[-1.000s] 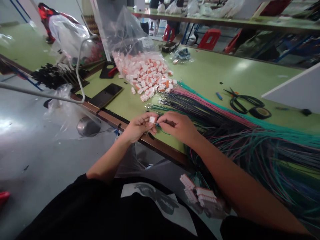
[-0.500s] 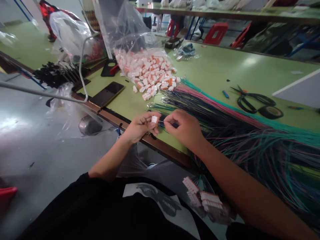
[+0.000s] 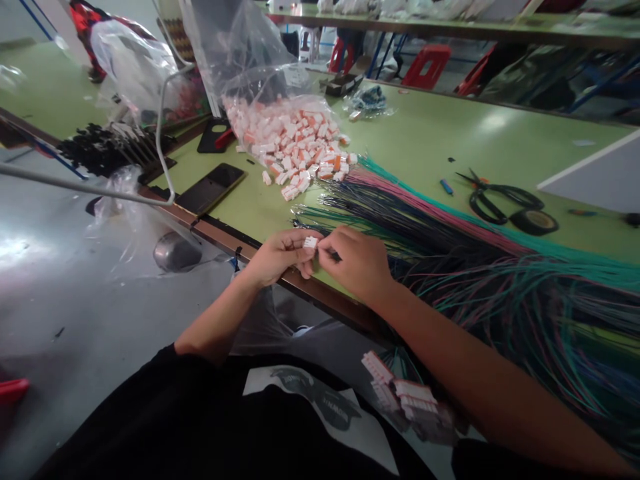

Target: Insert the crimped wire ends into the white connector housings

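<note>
Over the bench's front edge, my left hand pinches a small white plastic connector housing between thumb and fingers. My right hand is closed in a pinch right against the housing's right side. A thin wire is in its fingertips, mostly hidden by them now. Bundles of black wires lie just behind my right hand, with pink wires and green wires alongside. Farther back, a heap of white and orange connector housings spills from a clear plastic bag.
Left of the heap lies a phone. Scissors and a roll of black tape are at the right. A grey metal rod curves in from the left. Wired connectors hang below the bench edge near my lap.
My right hand has moved left, closing the gap to the housing; the wire stretch seen between the hands is now hidden. The housing has turned slightly in my left fingers.
</note>
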`<state>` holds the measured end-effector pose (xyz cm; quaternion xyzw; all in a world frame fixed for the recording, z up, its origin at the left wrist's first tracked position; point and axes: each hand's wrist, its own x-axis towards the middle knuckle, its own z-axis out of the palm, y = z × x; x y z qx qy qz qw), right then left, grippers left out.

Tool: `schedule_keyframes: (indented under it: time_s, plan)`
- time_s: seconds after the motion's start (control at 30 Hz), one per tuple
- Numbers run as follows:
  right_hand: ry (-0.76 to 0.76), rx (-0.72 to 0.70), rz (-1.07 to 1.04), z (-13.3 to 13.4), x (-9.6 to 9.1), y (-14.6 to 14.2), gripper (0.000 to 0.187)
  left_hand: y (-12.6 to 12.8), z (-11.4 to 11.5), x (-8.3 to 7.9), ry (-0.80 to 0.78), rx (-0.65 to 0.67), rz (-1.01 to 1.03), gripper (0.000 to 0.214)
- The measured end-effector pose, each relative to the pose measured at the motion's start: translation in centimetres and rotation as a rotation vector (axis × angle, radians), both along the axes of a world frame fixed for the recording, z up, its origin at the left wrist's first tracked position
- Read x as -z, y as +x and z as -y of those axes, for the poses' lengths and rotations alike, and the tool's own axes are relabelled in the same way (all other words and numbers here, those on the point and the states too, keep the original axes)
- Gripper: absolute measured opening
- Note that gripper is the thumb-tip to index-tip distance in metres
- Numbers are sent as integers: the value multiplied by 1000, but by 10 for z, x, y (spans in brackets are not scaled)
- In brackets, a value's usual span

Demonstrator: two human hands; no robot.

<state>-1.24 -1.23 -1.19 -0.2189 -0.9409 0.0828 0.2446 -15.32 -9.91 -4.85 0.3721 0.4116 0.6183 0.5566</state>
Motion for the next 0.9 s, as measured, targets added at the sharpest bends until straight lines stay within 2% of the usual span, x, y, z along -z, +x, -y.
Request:
schedule_keyframes:
  time_s: [0.17, 0.37, 0.53, 0.63, 0.7, 0.73, 0.77, 0.83, 0.9]
  plan:
    - [-211, -70, -82, -6, -2, -1, 12, -1, -1, 0, -20, -11, 38, 45]
    - [-215, -76, -106, -7, 0, -1, 16, 0, -1, 0, 1, -18, 69, 45]
    - [-222, -84, -79, -2, 5, -3, 16, 1, -1, -2, -9, -14, -15, 47]
    - [-378, -128, 2, -11, -4, 1, 14, 0, 1, -3, -18, 15, -58, 43]
    - [-491, -144, 47, -33, -15, 10, 12, -2, 1, -1, 14, 25, -37, 39]
    - [-511, -116, 52, -49, -20, 17, 14, -2, 2, 0, 42, 18, -11, 37]
    - [-483, -29, 18, -67, -24, 25, 16, -3, 2, 1, 71, 6, 18, 36]
    - [-324, 251, -8, -106, -28, 44, 16, -3, 3, 3, 107, -19, 65, 34]
    - [-185, 474, 104, -139, -25, 62, 11, -3, 4, 4, 111, -30, 88, 34]
